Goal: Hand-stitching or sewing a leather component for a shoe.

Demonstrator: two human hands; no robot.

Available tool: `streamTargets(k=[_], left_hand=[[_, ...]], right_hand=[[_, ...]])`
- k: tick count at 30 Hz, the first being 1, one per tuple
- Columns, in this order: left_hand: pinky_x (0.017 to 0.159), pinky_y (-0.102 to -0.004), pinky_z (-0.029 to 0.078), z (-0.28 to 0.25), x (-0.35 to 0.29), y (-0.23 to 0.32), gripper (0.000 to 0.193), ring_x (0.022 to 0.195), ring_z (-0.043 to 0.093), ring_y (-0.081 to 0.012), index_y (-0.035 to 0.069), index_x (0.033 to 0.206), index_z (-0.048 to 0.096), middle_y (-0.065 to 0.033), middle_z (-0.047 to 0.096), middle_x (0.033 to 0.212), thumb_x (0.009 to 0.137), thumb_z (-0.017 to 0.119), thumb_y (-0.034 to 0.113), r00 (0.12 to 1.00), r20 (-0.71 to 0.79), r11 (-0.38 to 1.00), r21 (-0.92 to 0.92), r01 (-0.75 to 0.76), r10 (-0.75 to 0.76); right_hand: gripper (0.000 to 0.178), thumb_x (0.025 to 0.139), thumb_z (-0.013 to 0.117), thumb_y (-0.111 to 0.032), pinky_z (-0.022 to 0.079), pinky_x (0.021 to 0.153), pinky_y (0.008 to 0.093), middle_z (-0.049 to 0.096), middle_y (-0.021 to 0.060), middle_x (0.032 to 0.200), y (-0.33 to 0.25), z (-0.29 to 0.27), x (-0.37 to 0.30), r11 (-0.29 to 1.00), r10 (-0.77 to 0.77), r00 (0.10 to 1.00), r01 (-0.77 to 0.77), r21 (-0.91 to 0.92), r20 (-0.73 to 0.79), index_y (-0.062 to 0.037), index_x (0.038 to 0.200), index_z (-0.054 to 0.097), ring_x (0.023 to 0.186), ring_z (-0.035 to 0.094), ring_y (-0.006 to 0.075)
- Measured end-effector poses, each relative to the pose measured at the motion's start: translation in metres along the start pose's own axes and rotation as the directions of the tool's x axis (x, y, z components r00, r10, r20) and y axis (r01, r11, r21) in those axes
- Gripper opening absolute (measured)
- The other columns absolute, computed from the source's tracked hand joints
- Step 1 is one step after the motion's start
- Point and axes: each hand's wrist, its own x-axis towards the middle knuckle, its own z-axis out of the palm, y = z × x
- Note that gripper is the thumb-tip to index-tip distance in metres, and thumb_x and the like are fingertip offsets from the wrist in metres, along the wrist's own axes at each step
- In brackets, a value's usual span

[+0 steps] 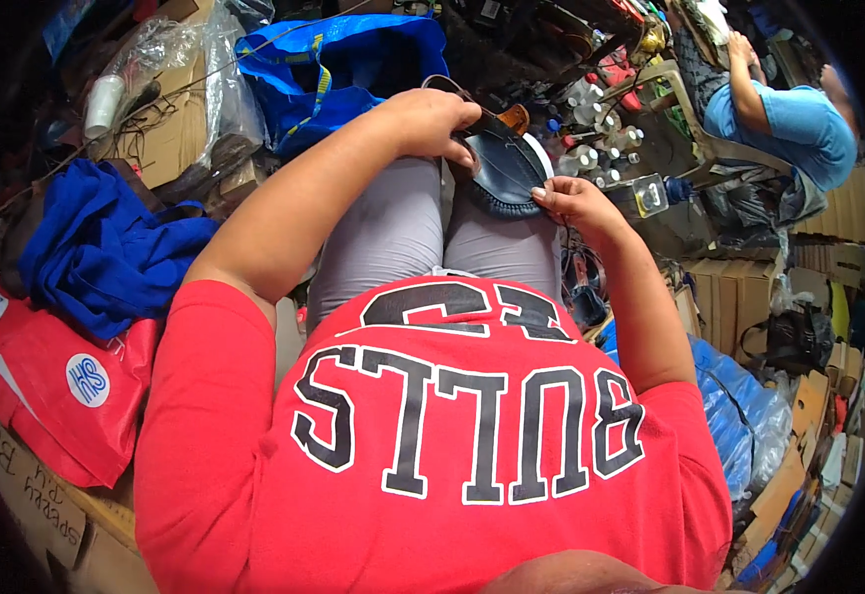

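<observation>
A dark leather shoe (504,170), moccasin-like with a gathered, stitched toe edge, rests over my grey-trousered thighs, its toe turned toward me. My left hand (431,121) reaches across from the left and grips its side near the opening, fingers bent over the leather. Thumb and fingers of my right hand (583,206) pinch the right edge of the toe; whether a thread or needle is between them is too small to tell. A white sole edge (537,153) shows along the shoe's right side, and a tan-brown piece (515,119) at its far end.
A blue bag (353,64) gapes open beyond my knees. Left lie cardboard (180,134), a white cup (104,105), blue cloth (106,238) and a red bag (76,386). Several small bottles (591,129) stand right; a person in a blue shirt (784,129) sits beyond, near cardboard boxes (734,287).
</observation>
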Motion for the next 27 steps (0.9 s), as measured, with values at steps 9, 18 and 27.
streamTargets(k=[9,18,27], left_hand=[[0.077,-0.0338,0.048,-0.028,-0.058,-0.089,0.019,0.088,0.060,-0.0266,0.008,0.090,0.064,-0.0087,0.059,0.094,0.075,0.072,0.018,0.885,-0.265,0.922,-0.044,0.386,-0.383],[0.068,-0.0359,0.047,0.060,-0.037,0.072,0.040,0.081,0.063,-0.0246,0.011,0.097,0.056,-0.0089,0.058,0.089,0.074,0.069,0.040,0.991,-0.092,0.974,0.216,-0.072,0.093],[0.066,-0.0342,0.043,0.085,-0.037,0.068,0.027,0.072,0.060,-0.0211,0.012,0.093,0.055,-0.0049,0.053,0.081,0.074,0.069,0.026,0.950,-0.261,0.969,0.216,-0.119,0.174]], right_hand=[[0.030,0.086,0.066,-0.032,0.030,0.051,0.0224,0.048,-0.0050,0.059,0.002,-0.009,0.013,0.997,-0.063,0.998,0.064,-0.050,0.012,-0.0098,0.068,0.055,0.054,0.040,0.0049],[0.027,0.085,0.068,-0.028,0.033,0.050,0.0219,0.049,-0.0044,0.059,-0.013,-0.002,0.029,0.978,-0.105,0.983,0.129,-0.165,0.149,-0.0045,0.075,0.061,0.053,0.042,0.0050],[0.030,0.087,0.064,-0.028,0.035,0.051,0.0236,0.051,-0.0027,0.062,-0.018,0.013,-0.009,0.934,-0.191,0.972,0.137,-0.331,-0.136,-0.0026,0.073,0.056,0.058,0.043,0.0049]])
